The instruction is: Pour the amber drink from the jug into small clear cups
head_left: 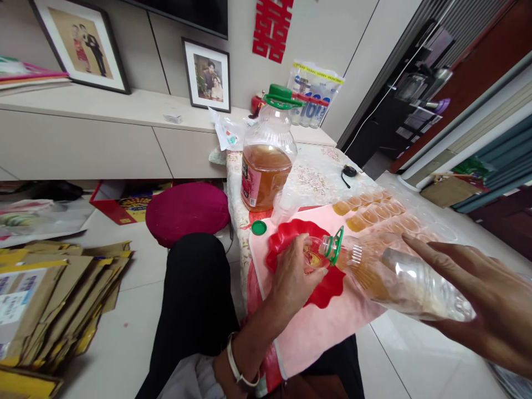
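Note:
My left hand is closed around a small clear cup above a red scalloped plate. In my right hand is a clear plastic bottle, tilted so that its neck points left. Amber liquid lies toward the bottle's neck, and its mouth, with a green ring, is at the cup's rim. A green cap rests on the pink cloth left of the plate. Several small cups with amber liquid stand in rows behind the bottle.
A large jug of amber liquid with a green lid stands at the table's left edge, with clear cups before it. A black coiled item lies farther back. Flattened cardboard and a magenta stool are left on the floor.

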{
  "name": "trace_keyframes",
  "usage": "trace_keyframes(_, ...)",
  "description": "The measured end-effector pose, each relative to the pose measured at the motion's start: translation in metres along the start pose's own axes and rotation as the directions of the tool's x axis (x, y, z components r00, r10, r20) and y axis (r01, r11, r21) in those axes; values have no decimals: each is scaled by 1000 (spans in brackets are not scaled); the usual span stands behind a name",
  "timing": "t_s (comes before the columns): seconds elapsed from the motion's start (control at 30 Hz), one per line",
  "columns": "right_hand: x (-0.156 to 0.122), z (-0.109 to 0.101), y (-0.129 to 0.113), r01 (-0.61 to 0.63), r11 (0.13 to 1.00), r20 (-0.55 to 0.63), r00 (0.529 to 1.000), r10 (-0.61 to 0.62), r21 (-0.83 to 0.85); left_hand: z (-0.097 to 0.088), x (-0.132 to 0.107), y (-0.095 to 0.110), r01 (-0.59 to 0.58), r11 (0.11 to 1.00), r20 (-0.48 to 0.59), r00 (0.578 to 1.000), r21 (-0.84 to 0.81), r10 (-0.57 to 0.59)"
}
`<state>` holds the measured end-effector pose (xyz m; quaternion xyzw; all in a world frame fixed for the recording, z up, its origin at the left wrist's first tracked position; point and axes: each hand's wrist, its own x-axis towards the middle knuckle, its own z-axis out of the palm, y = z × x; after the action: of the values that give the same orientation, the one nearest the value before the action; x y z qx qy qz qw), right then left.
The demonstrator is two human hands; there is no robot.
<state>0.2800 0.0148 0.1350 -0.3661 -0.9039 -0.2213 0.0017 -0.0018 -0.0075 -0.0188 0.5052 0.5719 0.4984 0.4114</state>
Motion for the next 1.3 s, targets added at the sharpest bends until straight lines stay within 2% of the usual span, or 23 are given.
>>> trace_keyframes(0.43, 5, 1, -1, 53, 998, -45, 997, -54, -23, 0, 1, 0, 5, 1000, 0, 1000, 1, -5)
trace_keyframes(1.3, 2, -1, -1, 1, 1000, 10, 1000, -1, -31, 2, 1, -1, 10, 1000, -2, 1000, 2, -10)
